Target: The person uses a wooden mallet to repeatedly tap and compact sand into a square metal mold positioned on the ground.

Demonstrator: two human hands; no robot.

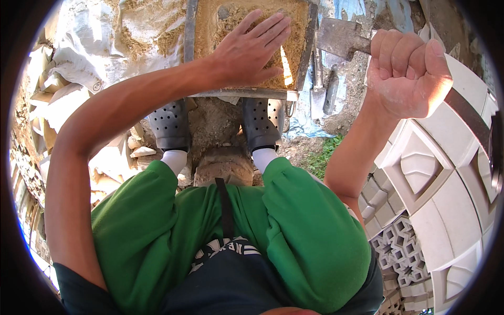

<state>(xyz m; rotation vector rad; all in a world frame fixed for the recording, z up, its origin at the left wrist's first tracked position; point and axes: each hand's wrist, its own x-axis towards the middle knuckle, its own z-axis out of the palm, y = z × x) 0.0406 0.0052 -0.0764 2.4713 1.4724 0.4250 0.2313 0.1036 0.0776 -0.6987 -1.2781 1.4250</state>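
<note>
My left hand [253, 51] is held flat, fingers stretched and holding nothing, over a shallow dark-framed tray [236, 94]. Tan, sandy material [210, 39] fills the tray; whether my palm touches it I cannot tell. A small round grey spot [223, 12] shows in the material near the far side. Off to the right, my right hand [407, 73] is closed in a fist around the handle of a scraper [338, 38]. Its wide, flat, worn metal blade points left, toward the tray's right edge. The fist hides most of the handle.
A small trowel [317, 102] and another narrow tool [331, 92] lie right of the tray. Pale cast panels [420, 163] and star-patterned blocks [401, 247] stand at the right. Sand-covered sheeting [105, 47] lies left. My grey clogs [170, 126] flank a block [224, 165].
</note>
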